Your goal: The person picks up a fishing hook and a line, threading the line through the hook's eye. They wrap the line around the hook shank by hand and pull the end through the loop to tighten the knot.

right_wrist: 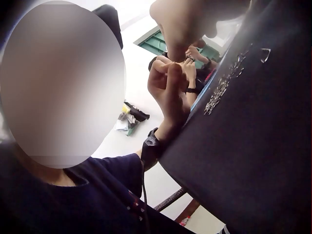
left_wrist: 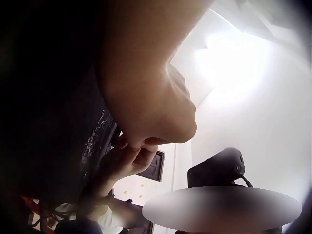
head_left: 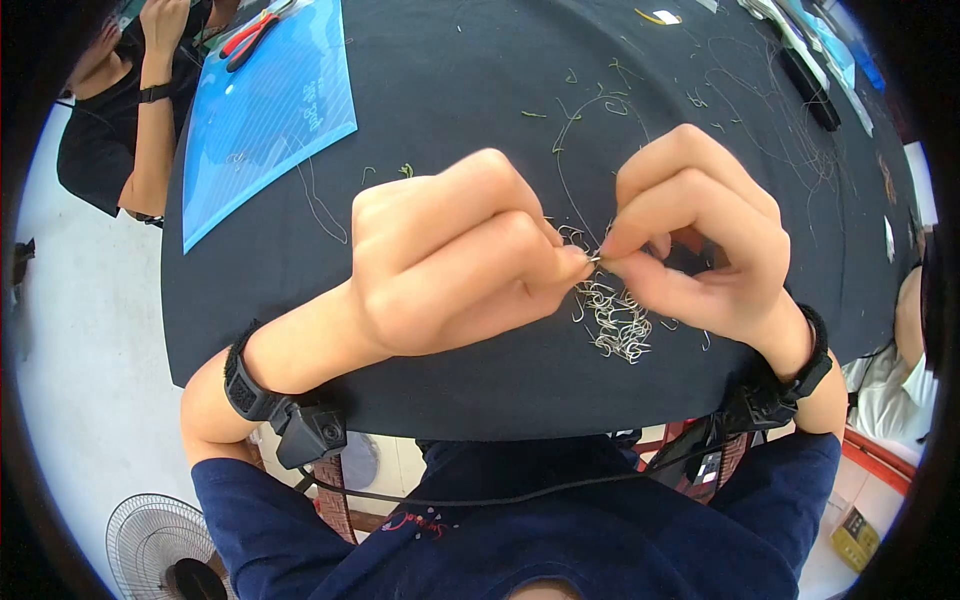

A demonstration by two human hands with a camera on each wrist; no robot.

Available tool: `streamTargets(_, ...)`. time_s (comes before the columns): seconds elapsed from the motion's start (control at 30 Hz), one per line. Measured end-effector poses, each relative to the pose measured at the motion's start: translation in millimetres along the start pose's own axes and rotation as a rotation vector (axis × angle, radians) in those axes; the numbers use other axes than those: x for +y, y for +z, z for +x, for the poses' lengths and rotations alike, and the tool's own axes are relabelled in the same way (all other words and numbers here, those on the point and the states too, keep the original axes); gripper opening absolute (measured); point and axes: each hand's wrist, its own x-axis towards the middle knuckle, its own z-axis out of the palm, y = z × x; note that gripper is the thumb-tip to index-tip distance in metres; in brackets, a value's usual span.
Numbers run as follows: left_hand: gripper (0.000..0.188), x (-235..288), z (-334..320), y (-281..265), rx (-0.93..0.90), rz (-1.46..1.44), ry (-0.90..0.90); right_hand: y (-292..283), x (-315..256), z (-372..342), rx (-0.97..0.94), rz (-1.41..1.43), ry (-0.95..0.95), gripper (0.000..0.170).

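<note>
Above the dark tablecloth, both hands meet fingertip to fingertip. My left hand (head_left: 455, 265) pinches a small silvery fish hook (head_left: 595, 259) between thumb and index finger. My right hand (head_left: 715, 235) pinches a thin fishing line (head_left: 572, 192) right at the hook; fingertips hide most of the join. The line loops away over the cloth behind the hands. Just below them lies a pile of loose silvery hooks (head_left: 620, 328), seen also as a strip of hooks (right_wrist: 218, 95) in the right wrist view. In the left wrist view, the left hand (left_wrist: 156, 109) covers the pinch.
A blue plastic folder (head_left: 270, 120) lies at the left, with red-handled pliers (head_left: 250, 40) on its far end. Green scraps (head_left: 534, 114) and tangled line are scattered at the back. A black case (head_left: 808, 88) lies far right. Another person (head_left: 110, 140) sits at the far left.
</note>
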Motion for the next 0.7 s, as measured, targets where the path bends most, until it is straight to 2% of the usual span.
streamTargets(0.27,0.027,2.8,2.5,-5.8,-0.008,-0.012,-0.057,-3.0,3.4,-1.4,-0.01,0.043,-0.024,0.021)
streamTargets(0.47,0.025,1.3,0.8,-4.7,-0.008,-0.006,-0.035,-1.5,0.9,-0.4,-0.021,0.05,-0.01,0.019)
streamTargets(0.57,0.022,5.0,7.0,3.5,0.117,0.03,-0.074,0.2,0.6,0.4,-0.014,0.041,-0.012,0.019)
streamTargets(0.67,0.027,0.8,-1.0,-3.7,-0.028,-0.003,-0.013,1.8,-0.3,0.6,-0.001,0.035,-0.013,0.02)
streamTargets(0.7,0.028,0.9,-1.4,-3.0,-0.022,-0.006,-0.011,2.7,-0.1,0.3,0.006,0.032,-0.014,0.021)
